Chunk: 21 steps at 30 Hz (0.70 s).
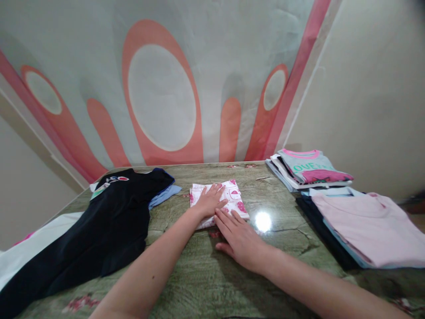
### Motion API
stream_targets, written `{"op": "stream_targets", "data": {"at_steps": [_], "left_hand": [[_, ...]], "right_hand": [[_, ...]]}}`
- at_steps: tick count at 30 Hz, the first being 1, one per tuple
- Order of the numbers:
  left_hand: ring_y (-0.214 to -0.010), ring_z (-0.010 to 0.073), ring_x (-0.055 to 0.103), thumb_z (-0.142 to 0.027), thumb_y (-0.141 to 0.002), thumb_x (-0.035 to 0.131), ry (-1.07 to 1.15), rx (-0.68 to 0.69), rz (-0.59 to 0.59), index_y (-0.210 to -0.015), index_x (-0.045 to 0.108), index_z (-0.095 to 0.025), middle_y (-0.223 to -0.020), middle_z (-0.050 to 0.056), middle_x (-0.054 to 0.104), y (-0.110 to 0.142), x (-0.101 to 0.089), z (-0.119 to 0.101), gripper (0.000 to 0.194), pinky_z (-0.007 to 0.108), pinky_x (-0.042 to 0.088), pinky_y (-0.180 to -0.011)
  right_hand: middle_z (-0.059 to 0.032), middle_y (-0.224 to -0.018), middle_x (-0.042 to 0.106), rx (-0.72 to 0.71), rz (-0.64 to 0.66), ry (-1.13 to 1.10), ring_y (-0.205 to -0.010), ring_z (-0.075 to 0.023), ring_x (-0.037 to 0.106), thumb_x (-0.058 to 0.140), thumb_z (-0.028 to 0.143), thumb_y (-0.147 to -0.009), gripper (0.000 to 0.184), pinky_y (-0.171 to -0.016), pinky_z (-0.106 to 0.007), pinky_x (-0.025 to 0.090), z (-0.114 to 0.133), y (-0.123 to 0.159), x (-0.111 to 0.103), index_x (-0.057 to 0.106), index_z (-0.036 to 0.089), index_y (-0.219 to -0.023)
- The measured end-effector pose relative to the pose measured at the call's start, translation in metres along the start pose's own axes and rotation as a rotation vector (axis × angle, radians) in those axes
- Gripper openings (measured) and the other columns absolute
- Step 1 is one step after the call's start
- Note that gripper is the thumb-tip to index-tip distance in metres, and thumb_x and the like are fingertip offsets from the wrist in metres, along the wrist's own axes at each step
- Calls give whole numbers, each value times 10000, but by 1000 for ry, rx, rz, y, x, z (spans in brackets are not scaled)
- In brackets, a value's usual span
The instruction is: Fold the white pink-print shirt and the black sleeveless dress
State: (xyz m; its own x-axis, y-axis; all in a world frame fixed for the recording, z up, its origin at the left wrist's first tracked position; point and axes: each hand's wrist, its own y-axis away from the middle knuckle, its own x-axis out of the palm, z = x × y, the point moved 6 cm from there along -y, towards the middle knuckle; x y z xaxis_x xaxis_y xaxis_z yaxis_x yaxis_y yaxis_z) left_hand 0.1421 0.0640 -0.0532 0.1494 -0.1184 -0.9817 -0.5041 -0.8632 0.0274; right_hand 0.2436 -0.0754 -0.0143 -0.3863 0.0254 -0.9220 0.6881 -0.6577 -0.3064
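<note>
Garments lie loose along the left of the tabletop (186, 274); clock positions are read from the printed cloth, with 12 o'clock toward the mural wall (259, 40). Between 8 and 9 o'clock, a white garment (56, 223) is partly covered by a black short-sleeved garment (122, 217), whose chest print is illegible. At 9 o'clock, a blue garment (166, 195) shows from beneath the black one. The white-and-pink printed cloth (237, 201) lies at the clock's centre, folded into a flat, compact packet; no lettering can be read on it. The left hand (209, 203) rests palm down on it, fingers spread, clasping nothing. Handling: the cloth is judged light, soft and not fragile, likely to slide on the glossy surface and unfold if raised by one corner. Take hold at the 3 and 9 o'clock edges, fingers beneath, thumbs on top. The right hand (241, 239), at 5 o'clock, is extended and ungripped, fingertips at the near edge beside the left hand; exact contact cannot be determined. Between 2 and 3 o'clock, a folded stack is topped by a grey T-shirt (305, 164) with pink neckband and teal capitals, apparently "OVE", the remainder unclear. Between 3 and 4 o'clock, a plain pink shirt (368, 226) tops another stack; no brand label is legible.
</note>
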Motion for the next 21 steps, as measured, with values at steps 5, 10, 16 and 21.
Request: {"op": "stream_targets", "data": {"at_steps": [5, 10, 16, 21], "left_hand": [[-1449, 252, 144, -545, -966, 244, -23, 34, -100, -1491, 266, -253, -1573, 73, 215, 9, -4, -6, 602, 479, 97, -1147], [-1448, 248, 151, -547, -972, 207, -41, 65, -138, -1491, 264, -269, -1569, 67, 233, 16, -8, -7, 592, 482, 109, -1145], [-1455, 240, 122, -457, -980, 247, -107, 84, -151, -1510, 205, -201, -1577, 89, 195, 15, -2, -7, 590, 458, 92, -1155], [-1426, 250, 224, -495, -967, 296, -116, -49, -267, -1477, 285, -217, -1545, 90, 291, 17, -12, 13, 581, 470, 156, -1140]], "right_hand": [[-181, -1536, 236, 44, 142, -54, -1424, -319, 208, 496, 612, -869, 834, -1168, -508, 168, 1, 14, 18, 268, 104, -1490], [-142, -1429, 462, 9, 118, -128, -1328, -301, 410, 475, 494, -926, 560, -1122, -499, 275, 7, 9, -9, 473, 182, -1391], [-169, -1516, 308, 205, -67, -11, -1423, -292, 222, 367, 399, -970, 579, -1146, -522, 191, -37, -11, -8, 331, 99, -1464], [-159, -1555, 202, 264, 89, -60, -1447, -281, 134, 334, 554, -949, 722, -1161, -515, 120, -62, -3, 29, 209, 114, -1508]]}}
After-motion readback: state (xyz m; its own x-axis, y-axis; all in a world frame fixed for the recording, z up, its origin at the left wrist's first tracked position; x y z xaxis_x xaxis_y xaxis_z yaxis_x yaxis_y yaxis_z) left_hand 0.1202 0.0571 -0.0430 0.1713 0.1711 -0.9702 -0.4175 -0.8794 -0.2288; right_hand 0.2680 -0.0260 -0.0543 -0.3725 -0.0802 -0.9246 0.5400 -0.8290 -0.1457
